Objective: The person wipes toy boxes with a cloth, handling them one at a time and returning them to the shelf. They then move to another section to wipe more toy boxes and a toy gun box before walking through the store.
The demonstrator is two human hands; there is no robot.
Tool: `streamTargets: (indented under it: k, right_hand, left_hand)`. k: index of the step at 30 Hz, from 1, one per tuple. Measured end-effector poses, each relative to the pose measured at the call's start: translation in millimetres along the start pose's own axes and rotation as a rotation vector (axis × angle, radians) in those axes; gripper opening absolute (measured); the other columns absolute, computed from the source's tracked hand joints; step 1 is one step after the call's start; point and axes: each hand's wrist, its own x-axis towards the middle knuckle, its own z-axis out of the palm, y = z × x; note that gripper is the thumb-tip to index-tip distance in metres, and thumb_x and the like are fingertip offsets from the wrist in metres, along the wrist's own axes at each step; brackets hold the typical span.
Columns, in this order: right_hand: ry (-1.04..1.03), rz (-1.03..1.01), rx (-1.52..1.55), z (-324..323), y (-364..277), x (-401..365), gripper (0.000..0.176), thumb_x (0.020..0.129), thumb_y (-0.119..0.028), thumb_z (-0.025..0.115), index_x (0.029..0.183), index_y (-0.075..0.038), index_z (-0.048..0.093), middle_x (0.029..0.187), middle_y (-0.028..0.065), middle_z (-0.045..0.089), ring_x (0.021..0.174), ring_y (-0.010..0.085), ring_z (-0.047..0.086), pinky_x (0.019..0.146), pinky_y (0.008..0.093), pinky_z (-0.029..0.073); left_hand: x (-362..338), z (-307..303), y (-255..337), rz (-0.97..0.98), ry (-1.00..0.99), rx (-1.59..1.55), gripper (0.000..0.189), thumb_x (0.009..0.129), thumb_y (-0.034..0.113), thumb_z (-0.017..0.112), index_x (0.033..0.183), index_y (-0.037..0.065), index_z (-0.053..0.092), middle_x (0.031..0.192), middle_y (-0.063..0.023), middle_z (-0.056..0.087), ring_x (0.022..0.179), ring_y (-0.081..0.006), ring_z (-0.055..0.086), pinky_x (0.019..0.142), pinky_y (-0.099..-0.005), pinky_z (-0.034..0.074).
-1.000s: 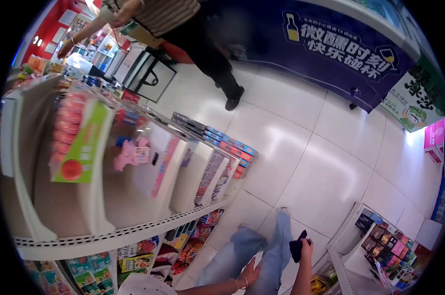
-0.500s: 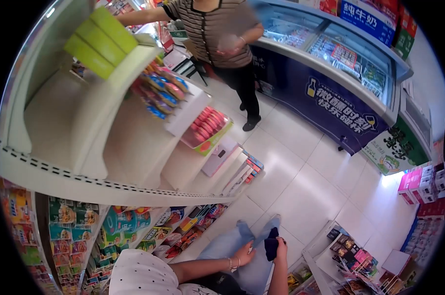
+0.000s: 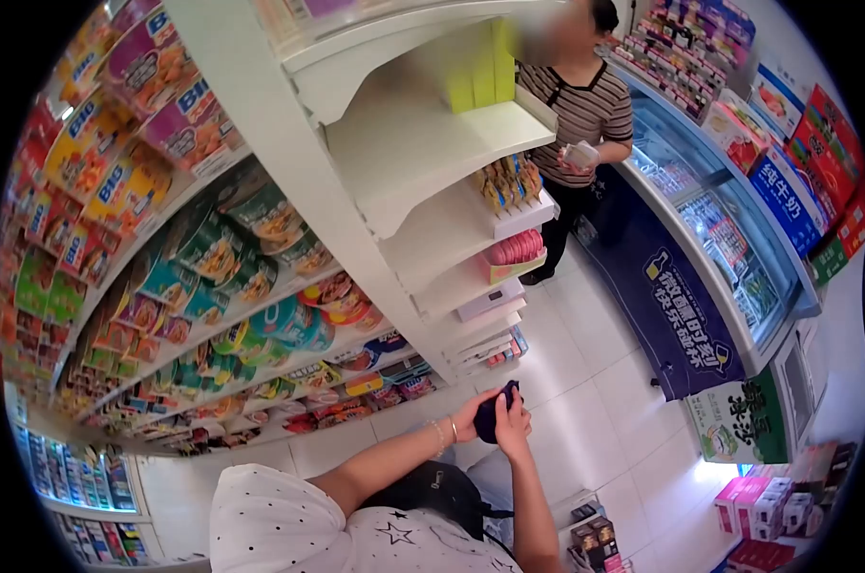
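A dark navy, soft-looking bundle like folded cloth [image 3: 488, 420] is held in front of my body, over the tiled floor. My left hand [image 3: 467, 416] grips it from the left side, fingers curled at its edge. From the right, my right hand [image 3: 515, 426] has its fingers wrapped over it. A black bag [image 3: 432, 497] rests against my front, below the hands.
Shelves of cup noodles [image 3: 261, 239] rise on the left. White end shelving [image 3: 432, 162] carries a green box [image 3: 480, 72] and snack packs. Beyond, a person [image 3: 585, 124] holds a small pack beside a blue chest freezer [image 3: 681, 286]. Pink cartons [image 3: 757, 506] stand at lower right.
My view has swung left, bringing in more noodle shelves. My left hand has come over to the navy bundle, which only my right hand held. The other person's arm has left the green box.
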Motion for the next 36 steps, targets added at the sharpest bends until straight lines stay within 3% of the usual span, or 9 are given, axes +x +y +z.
streamTargets:
  k: [2, 5, 8, 11, 14, 16, 24, 31, 36]
  right_hand:
    - [-0.052, -0.165, -0.082, -17.9, -1.2, -0.1, 0.080, 0.096, -0.061, 0.043, 0.150, -0.005, 0.029, 0.138, 0.0285, 0.046, 0.136, 0.0398, 0.031, 0.115, 0.0503, 0.009]
    - [0.076, -0.461, -0.263, -77.1, -30.3, -16.1, 0.072, 0.089, -0.038, 0.068, 0.144, -0.001, 0.039, 0.140, 0.0227, 0.048, 0.135, 0.0384, 0.038, 0.112, 0.0507, 0.024]
    - [0.328, -0.714, 0.305, -177.2, -108.6, -70.0, 0.054, 0.081, -0.004, 0.072, 0.130, 0.000, 0.053, 0.133, 0.0181, 0.053, 0.120, 0.0335, 0.052, 0.106, 0.0417, 0.037]
    - [0.993, -1.369, 0.289, -268.8, -137.1, -149.6, 0.042, 0.083, -0.010, 0.069, 0.122, -0.001, 0.055, 0.111, 0.0109, 0.059, 0.108, 0.0267, 0.055, 0.100, 0.0357, 0.041]
    - [1.197, -1.867, 0.170, -320.8, -142.0, -188.1, 0.042, 0.084, -0.010, 0.068, 0.122, -0.001, 0.055, 0.112, 0.0113, 0.059, 0.108, 0.0271, 0.055, 0.100, 0.0373, 0.040]
    - [1.177, -2.005, 0.096, -337.4, -142.6, -193.8, 0.041, 0.084, -0.011, 0.067, 0.122, -0.001, 0.055, 0.113, 0.0115, 0.059, 0.109, 0.0275, 0.055, 0.101, 0.0383, 0.040]
    - [1.118, -2.095, -0.050, -386.1, -129.4, -147.6, 0.040, 0.087, -0.013, 0.065, 0.123, -0.001, 0.055, 0.116, 0.0126, 0.059, 0.111, 0.0287, 0.054, 0.102, 0.0426, 0.038]
    - [1.076, -2.119, -0.113, -409.3, -153.5, -50.0, 0.039, 0.089, -0.016, 0.063, 0.123, 0.000, 0.056, 0.118, 0.0135, 0.059, 0.113, 0.0299, 0.053, 0.103, 0.0463, 0.036]
    - [1.061, -2.130, -0.189, -420.1, -200.1, 42.9, 0.038, 0.090, -0.017, 0.062, 0.123, 0.000, 0.056, 0.120, 0.0141, 0.059, 0.115, 0.0307, 0.053, 0.103, 0.0489, 0.035]
  left_hand:
    - [-3.0, 4.4, -1.0, 0.035, 0.007, -0.048, 0.047, 0.095, 0.047, 0.051, 0.122, 0.010, 0.061, 0.115, -0.0069, 0.067, 0.102, -0.0204, 0.066, 0.093, -0.0360, 0.052]
    - [0.7, 2.3, -16.2, 0.071, 0.085, -0.152, 0.045, 0.092, 0.041, 0.051, 0.118, 0.007, 0.065, 0.108, -0.0096, 0.070, 0.094, -0.0236, 0.069, 0.086, -0.0389, 0.056]
    - [-0.9, 11.9, -35.7, 0.104, 0.116, -0.177, 0.044, 0.090, 0.041, 0.051, 0.114, 0.008, 0.066, 0.102, -0.0091, 0.071, 0.090, -0.0245, 0.070, 0.083, -0.0395, 0.056]
    - [16.1, -21.9, -58.4, 0.078, 0.165, -0.174, 0.050, 0.091, 0.043, 0.047, 0.124, 0.009, 0.062, 0.115, -0.0122, 0.068, 0.100, -0.0305, 0.067, 0.089, -0.0440, 0.054]
    - [24.6, -22.2, -74.6, 0.090, 0.359, -0.135, 0.045, 0.090, 0.044, 0.048, 0.113, 0.010, 0.067, 0.106, -0.0117, 0.071, 0.093, -0.0310, 0.069, 0.085, -0.0436, 0.055]
    - [44.3, -46.2, -84.7, 0.088, 0.397, -0.139, 0.041, 0.090, 0.043, 0.047, 0.104, 0.011, 0.067, 0.101, -0.0118, 0.072, 0.088, -0.0313, 0.070, 0.082, -0.0446, 0.056]
    - [86.8, 7.4, -93.8, 0.008, 0.518, -0.097, 0.042, 0.090, 0.045, 0.045, 0.096, 0.009, 0.067, 0.089, -0.0124, 0.071, 0.077, -0.0292, 0.069, 0.071, -0.0438, 0.057]
    - [178.5, -15.3, -86.7, -0.123, 0.336, -0.181, 0.046, 0.092, 0.046, 0.043, 0.107, 0.009, 0.067, 0.094, -0.0107, 0.070, 0.080, -0.0259, 0.068, 0.072, -0.0404, 0.055]
    - [279.1, -31.3, -44.6, 0.116, 0.366, -0.306, 0.040, 0.091, 0.043, 0.041, 0.095, 0.012, 0.065, 0.088, -0.0126, 0.070, 0.078, -0.0292, 0.068, 0.072, -0.0439, 0.056]
